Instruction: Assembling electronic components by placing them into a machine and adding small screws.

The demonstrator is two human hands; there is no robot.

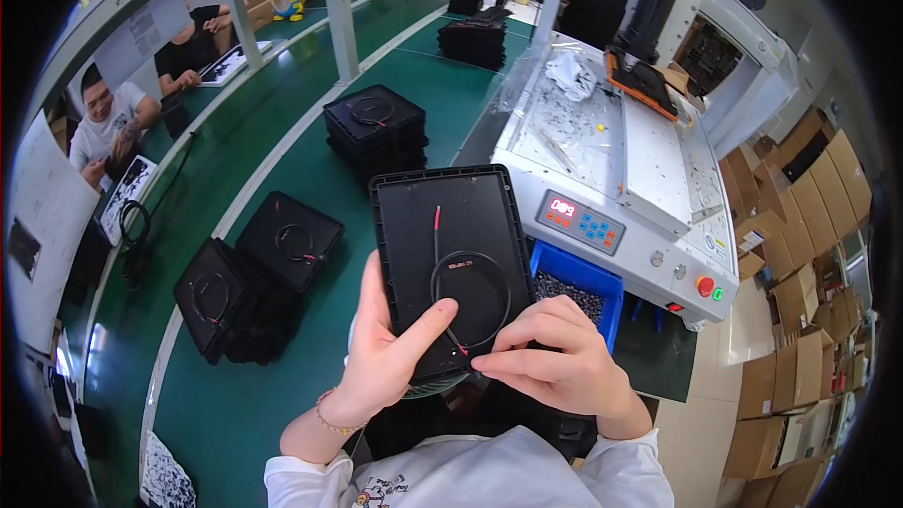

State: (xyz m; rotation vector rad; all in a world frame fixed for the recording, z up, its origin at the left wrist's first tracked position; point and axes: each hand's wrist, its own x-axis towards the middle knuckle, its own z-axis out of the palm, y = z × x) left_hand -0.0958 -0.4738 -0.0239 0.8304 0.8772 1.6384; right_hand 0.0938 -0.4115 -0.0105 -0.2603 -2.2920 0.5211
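Note:
In front of me is a black rectangular plastic cover point(404, 226) with a raised rim, tilted toward me. My left hand point(390, 357) grips it from the left, the thumb lying across its inner face. A thin black cable point(510, 293) forms a loop on the cover; one red-tipped end points up, and the other red end lies near the lower edge. Beside that lower end, at the bottom right corner, my right hand point(564, 357) is closed in a pinch. Whatever its fingertips hold is hidden or too small to make out.
Stacks of similar black covers stand on the green bench at far centre point(376, 122) and left point(216, 301). To the right are a white machine point(602, 193) with a control panel and a blue bin point(609, 306) of small dark parts. Cardboard boxes point(771, 386) line the right.

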